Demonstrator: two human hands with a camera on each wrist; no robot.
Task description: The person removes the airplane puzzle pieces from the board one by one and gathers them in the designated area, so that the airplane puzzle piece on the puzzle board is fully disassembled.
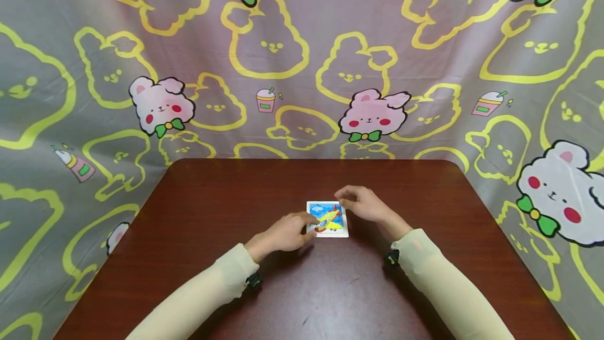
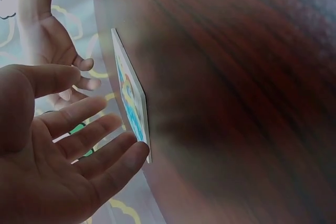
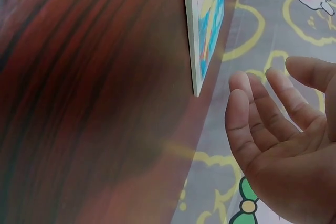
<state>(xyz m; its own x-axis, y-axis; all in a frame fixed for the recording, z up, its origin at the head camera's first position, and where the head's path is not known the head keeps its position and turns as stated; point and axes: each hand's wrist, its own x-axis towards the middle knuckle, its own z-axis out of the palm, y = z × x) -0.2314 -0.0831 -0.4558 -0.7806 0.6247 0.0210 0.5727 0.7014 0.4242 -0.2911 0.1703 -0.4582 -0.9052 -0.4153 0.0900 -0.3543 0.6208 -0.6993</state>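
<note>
While your relaxed left hand [image 1: 289,231] and right hand [image 1: 367,203] flank the card [image 1: 333,219] at nine and two o'clock, you're likely aligning; next, nudge.

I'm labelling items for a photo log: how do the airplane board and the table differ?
The airplane board is small; the table is far larger. The airplane board's face is bright yellow, blue and white; the table is dark reddish brown. The airplane board lies on top, the table beneath it. Both have flat upper faces.

Cartoon-print cloth [image 1: 311,14] behind a brown table [image 1: 226,188]
</note>
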